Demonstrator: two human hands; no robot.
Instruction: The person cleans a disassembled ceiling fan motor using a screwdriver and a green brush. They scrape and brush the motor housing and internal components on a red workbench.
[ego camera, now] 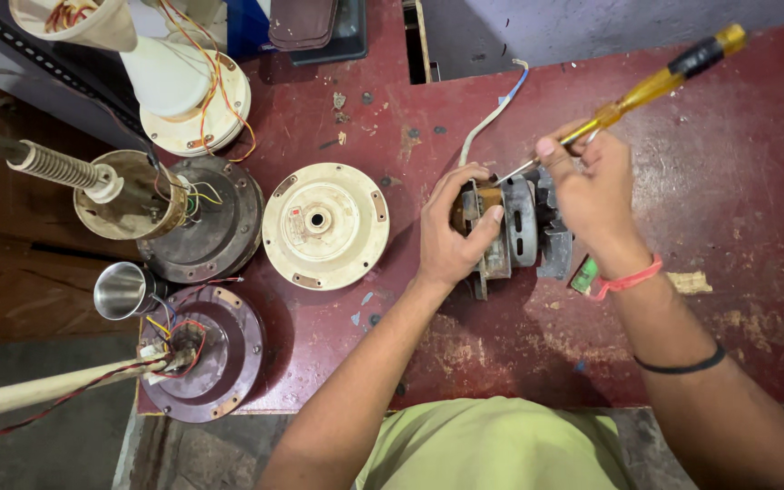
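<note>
**Steady on the motor screw**

Here my left hand (pixel 451 231) grips the small grey metal fan motor (pixel 510 231) on the worn red table (pixel 755 227), directly under my right hand (pixel 592 195), which clasps the yellow-handled screwdriver (pixel 655 86). I'd best keep the tip seated squarely and brace firmly. A cream round cover (pixel 325 225) lies beyond my left hand.

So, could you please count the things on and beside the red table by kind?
Hands: 2, left hand and right hand
Motors: 1, small motor
Screwdrivers: 1, yellow screwdriver
Round cream covers lying flat: 1, cream disc
Metal cups: 1, steel cup
Total: 6
</note>
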